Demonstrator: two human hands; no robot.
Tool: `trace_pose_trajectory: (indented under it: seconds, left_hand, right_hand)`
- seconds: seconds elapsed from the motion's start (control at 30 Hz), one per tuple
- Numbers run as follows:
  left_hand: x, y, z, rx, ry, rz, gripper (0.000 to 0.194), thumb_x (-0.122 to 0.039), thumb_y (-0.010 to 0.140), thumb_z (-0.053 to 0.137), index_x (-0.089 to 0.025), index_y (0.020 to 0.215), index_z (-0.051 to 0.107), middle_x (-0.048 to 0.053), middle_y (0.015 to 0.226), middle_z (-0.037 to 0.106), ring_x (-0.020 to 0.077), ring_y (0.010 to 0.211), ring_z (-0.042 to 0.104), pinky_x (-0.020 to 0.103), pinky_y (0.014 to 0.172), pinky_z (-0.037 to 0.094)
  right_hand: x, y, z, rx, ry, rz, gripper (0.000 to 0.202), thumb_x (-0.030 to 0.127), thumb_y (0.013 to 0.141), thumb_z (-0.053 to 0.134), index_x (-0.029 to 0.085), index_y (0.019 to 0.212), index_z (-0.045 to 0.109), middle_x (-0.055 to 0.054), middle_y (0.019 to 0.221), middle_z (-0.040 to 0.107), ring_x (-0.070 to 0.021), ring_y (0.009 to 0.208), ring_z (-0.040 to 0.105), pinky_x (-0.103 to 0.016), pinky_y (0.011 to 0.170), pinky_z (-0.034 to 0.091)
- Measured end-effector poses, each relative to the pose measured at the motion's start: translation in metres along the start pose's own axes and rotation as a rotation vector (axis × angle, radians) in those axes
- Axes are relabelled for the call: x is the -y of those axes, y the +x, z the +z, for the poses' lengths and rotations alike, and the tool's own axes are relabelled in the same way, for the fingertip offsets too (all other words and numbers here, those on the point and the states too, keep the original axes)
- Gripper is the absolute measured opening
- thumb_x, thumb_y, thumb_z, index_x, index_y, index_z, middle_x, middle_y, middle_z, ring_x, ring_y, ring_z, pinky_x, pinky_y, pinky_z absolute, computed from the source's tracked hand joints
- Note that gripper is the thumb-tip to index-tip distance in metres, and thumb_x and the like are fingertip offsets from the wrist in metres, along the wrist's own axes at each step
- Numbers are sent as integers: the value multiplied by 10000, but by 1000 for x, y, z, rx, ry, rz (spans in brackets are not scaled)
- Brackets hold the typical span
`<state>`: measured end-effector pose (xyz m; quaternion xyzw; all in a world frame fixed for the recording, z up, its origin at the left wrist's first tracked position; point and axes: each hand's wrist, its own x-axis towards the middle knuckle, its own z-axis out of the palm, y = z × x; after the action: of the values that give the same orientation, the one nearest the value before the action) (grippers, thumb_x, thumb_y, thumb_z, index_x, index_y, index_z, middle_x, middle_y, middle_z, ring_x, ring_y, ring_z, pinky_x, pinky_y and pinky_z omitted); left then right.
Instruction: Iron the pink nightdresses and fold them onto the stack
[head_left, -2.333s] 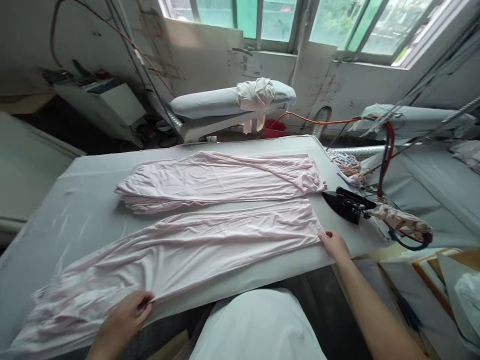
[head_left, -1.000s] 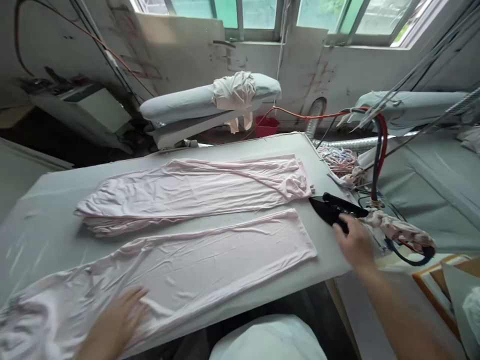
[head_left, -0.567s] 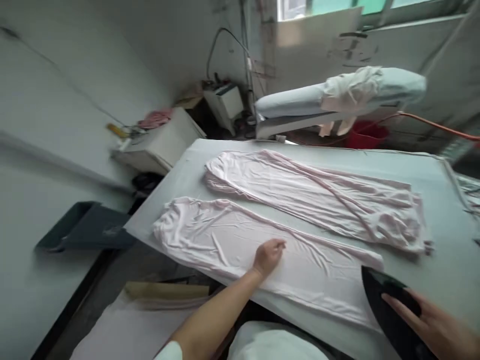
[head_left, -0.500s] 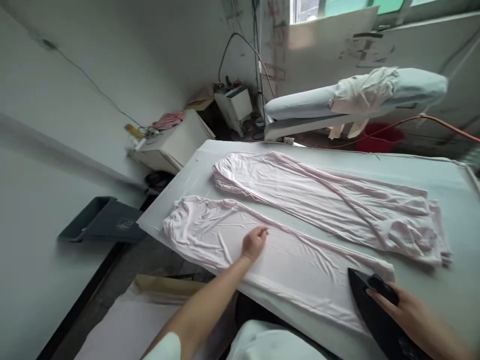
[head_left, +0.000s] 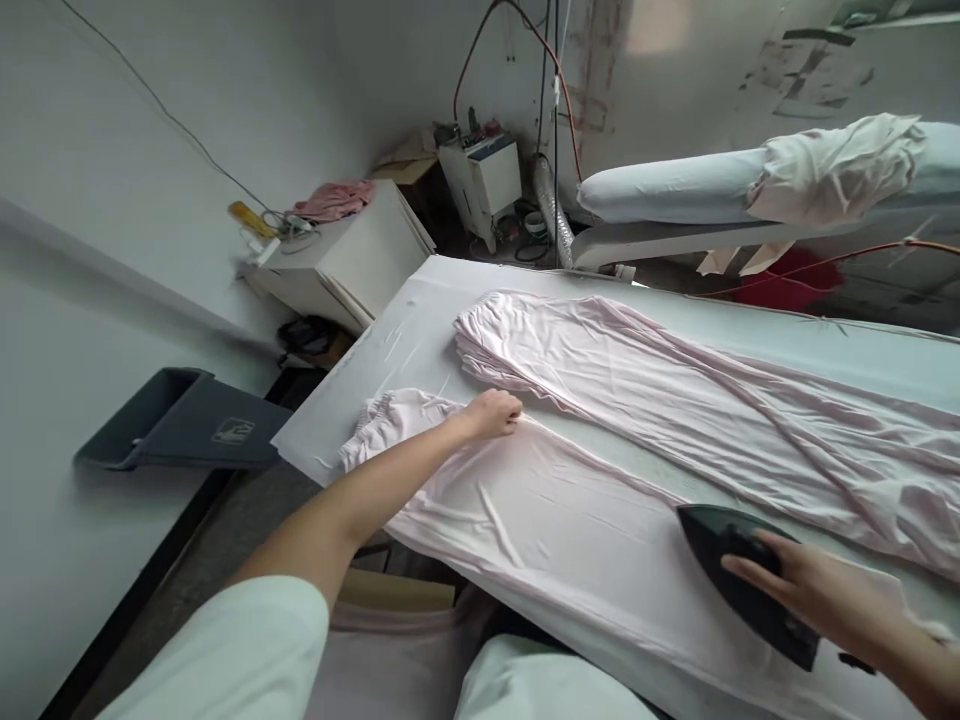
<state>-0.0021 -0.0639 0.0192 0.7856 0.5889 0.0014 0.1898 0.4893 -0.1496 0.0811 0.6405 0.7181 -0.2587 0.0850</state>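
Two long pale pink garments lie side by side on a white-covered table (head_left: 405,318). My left hand (head_left: 493,413) is closed on the upper edge of the near garment (head_left: 577,520), not far from its gathered end. The handle of a black iron (head_left: 739,570) is in my right hand (head_left: 806,590); the iron rests over the right part of the near garment, its tip pointing left toward the upper edge. The far garment (head_left: 637,370) lies just beyond, touched by neither hand.
Behind the table stands a padded pressing arm (head_left: 675,188) with a crumpled cloth on it. A red basin (head_left: 791,280) is beneath. A dark grey bin (head_left: 202,425) and a white cabinet (head_left: 360,245) with pink cloth are at the left. A hose hangs at the back.
My left hand has moved up from the middle of the near garment to its upper edge. The iron has shifted left along the cloth. The view has turned and come closer.
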Motion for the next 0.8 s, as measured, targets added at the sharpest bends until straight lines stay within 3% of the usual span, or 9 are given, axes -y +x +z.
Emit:
trace_pose_trajectory:
  seconds: [0.1, 0.2, 0.3, 0.43, 0.53, 0.63, 0.73, 0.8]
  left_hand:
    - [13, 4, -16, 198, 19, 157, 113, -294, 767, 623, -223, 848, 657, 22, 838, 719, 188, 741, 613, 285, 654, 383]
    - [29, 18, -39, 305, 86, 284, 190, -368, 702, 704, -230, 831, 684, 27, 800, 730, 218, 758, 641, 297, 711, 416]
    - [46, 35, -53, 255, 34, 312, 82, -301, 678, 731, -244, 661, 675, 5, 720, 724, 221, 818, 675, 302, 873, 429]
    - [72, 33, -35, 52, -269, 231, 52, -254, 767, 688, -274, 744, 731, -14, 802, 753, 193, 850, 699, 271, 893, 452]
    - [120, -9, -14, -248, -355, 76, 232, -307, 828, 692, -242, 1047, 728, 53, 1121, 747, 233, 1107, 665, 328, 1037, 439]
    - [193, -88, -2, -503, -299, -409, 611, -398, 748, 797, -163, 1282, 615, 173, 1377, 612, 319, 1338, 528, 415, 1164, 364]
    - [242, -171, 12, -583, -301, -968, 562, -484, 826, 696, -136, 1259, 611, 224, 1464, 519, 376, 1428, 421, 505, 1180, 340]
    - [245, -207, 27, -536, -345, -1051, 475, -503, 803, 708, -173, 1141, 661, 199, 1505, 492, 392, 1455, 379, 534, 1189, 318]
  right_hand:
    - [76, 7, 21, 230, 42, -15, 537, 711, 849, 516, 236, 1013, 708, -76, 811, 728, -250, 694, 669, -311, 587, 430]
    - [139, 21, 28, 197, -11, -40, 459, 646, 895, 511, 227, 968, 685, -66, 803, 719, -232, 694, 657, -292, 574, 367]
    - [198, 38, 35, 183, -74, -136, 359, 564, 893, 574, 219, 899, 674, -70, 845, 734, -237, 768, 678, -294, 621, 374]
    - [293, 79, 49, 176, -165, -319, 372, 567, 875, 611, 213, 957, 689, -93, 926, 755, -273, 868, 707, -316, 683, 413]
    - [362, 123, 50, 122, -210, -379, 451, 624, 900, 568, 209, 1039, 677, -106, 984, 755, -272, 915, 710, -319, 722, 445]
    - [404, 160, 39, 9, -211, -286, 509, 653, 936, 495, 207, 1119, 657, -116, 1050, 746, -276, 965, 700, -329, 762, 463]
    - [418, 171, 30, -27, -221, -167, 530, 650, 957, 445, 188, 1102, 660, -136, 1077, 732, -289, 967, 692, -338, 745, 463]
    - [423, 163, 32, 27, -263, -193, 571, 685, 949, 425, 178, 1041, 672, -144, 1041, 730, -290, 928, 693, -334, 719, 456]
